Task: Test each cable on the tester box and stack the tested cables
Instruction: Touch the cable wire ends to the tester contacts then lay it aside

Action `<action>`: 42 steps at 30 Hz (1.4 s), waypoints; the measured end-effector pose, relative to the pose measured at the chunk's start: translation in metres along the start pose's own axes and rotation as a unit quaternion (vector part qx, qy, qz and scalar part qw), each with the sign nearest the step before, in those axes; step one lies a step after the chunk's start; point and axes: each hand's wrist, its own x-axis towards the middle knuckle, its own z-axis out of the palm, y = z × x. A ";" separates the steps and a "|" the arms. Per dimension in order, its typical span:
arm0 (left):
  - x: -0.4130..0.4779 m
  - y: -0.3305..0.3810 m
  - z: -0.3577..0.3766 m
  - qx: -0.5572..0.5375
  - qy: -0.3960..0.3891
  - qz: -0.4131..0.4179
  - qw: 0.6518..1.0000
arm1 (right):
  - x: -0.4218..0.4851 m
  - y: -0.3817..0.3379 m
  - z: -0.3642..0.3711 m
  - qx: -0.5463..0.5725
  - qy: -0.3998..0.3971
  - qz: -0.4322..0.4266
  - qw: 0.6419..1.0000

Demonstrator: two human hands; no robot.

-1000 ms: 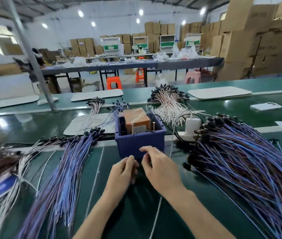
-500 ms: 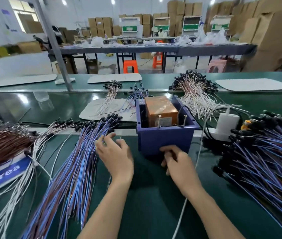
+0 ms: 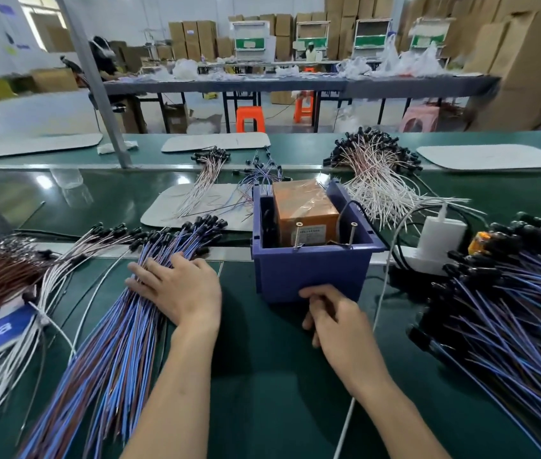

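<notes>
Tester box [image 3: 308,273], blue, centre frame, left hand [image 3: 183,289] grip spread flat on blue-brown cable stack [image 3: 103,352] lower left, right hand [image 3: 338,323] grip curled against box front, hold unclear

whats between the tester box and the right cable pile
Head view: between tester box and right cable pile sit a white power strip with a charger plugged in and a thin white cord.
</notes>
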 end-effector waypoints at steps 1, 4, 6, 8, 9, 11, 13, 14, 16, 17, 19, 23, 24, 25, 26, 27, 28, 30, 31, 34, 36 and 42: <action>0.002 -0.003 -0.001 -0.002 0.008 0.004 1.000 | 0.000 0.000 0.000 -0.001 -0.001 0.001 1.000; 0.004 -0.008 -0.004 -0.021 0.018 0.010 1.000 | 0.001 0.000 0.001 -0.009 -0.001 -0.001 1.000; 0.004 -0.008 -0.006 -0.027 0.025 0.010 0.999 | 0.001 0.000 0.001 -0.007 -0.003 0.000 1.000; 0.006 -0.008 -0.008 -0.047 0.034 0.006 0.998 | 0.001 0.000 0.000 -0.003 -0.003 0.000 1.000; 0.007 -0.009 -0.010 -0.062 0.039 0.002 0.997 | 0.001 0.000 0.000 -0.002 -0.002 0.001 1.000; 0.011 -0.009 -0.014 -0.095 0.048 -0.013 0.994 | 0.001 0.000 0.000 -0.001 -0.001 0.001 1.000; 0.016 -0.008 -0.019 -0.122 0.051 -0.038 0.990 | 0.000 0.000 0.000 0.001 0.000 0.002 1.000; 0.018 -0.008 -0.022 -0.135 0.049 -0.052 0.988 | 0.000 0.000 -0.001 0.004 0.000 0.003 1.000; 0.023 -0.008 -0.027 -0.159 0.043 -0.076 0.983 | 0.000 0.000 -0.001 0.010 -0.001 0.004 1.000; 0.025 -0.008 -0.029 -0.170 0.044 -0.085 0.981 | 0.000 0.000 -0.001 0.012 -0.001 0.004 1.000; 0.028 -0.009 -0.034 -0.187 0.052 -0.098 0.976 | 0.000 0.000 -0.001 0.014 -0.001 0.005 1.000; 0.032 -0.007 -0.043 -0.226 0.095 -0.126 0.961 | 0.001 -0.001 -0.001 0.018 0.000 0.006 1.000; 0.032 -0.007 -0.045 -0.234 0.109 -0.126 0.958 | 0.000 -0.001 0.000 0.019 -0.001 0.006 1.000; 0.032 -0.007 -0.048 -0.238 0.118 -0.119 0.957 | 0.001 -0.001 0.000 0.021 -0.001 0.006 1.000; 0.032 -0.007 -0.050 -0.232 0.116 -0.106 0.960 | 0.001 -0.001 0.000 0.023 -0.001 0.007 1.000; 0.032 -0.009 -0.053 -0.214 0.098 -0.094 0.967 | 0.001 -0.001 0.000 0.026 0.000 0.007 1.000; 0.034 -0.010 -0.055 -0.181 0.062 -0.085 0.978 | 0.001 -0.001 0.000 0.028 0.000 0.007 1.000; 0.038 -0.012 -0.063 -0.094 -0.024 -0.076 0.992 | 0.000 -0.001 0.000 0.032 0.000 0.006 0.999; 0.040 -0.012 -0.067 -0.061 -0.045 -0.075 0.994 | 0.000 -0.001 -0.001 0.036 0.000 0.007 0.999; 0.045 -0.009 -0.080 -0.025 -0.022 -0.070 0.997 | 0.001 -0.002 -0.002 0.056 0.000 0.013 0.998; 0.047 -0.009 -0.086 -0.030 -0.010 -0.069 0.997 | 0.001 -0.003 -0.003 0.060 0.002 0.013 0.998; 0.049 -0.007 -0.101 -0.242 0.033 0.010 0.970 | 0.000 -0.004 -0.004 0.067 -0.002 0.009 0.998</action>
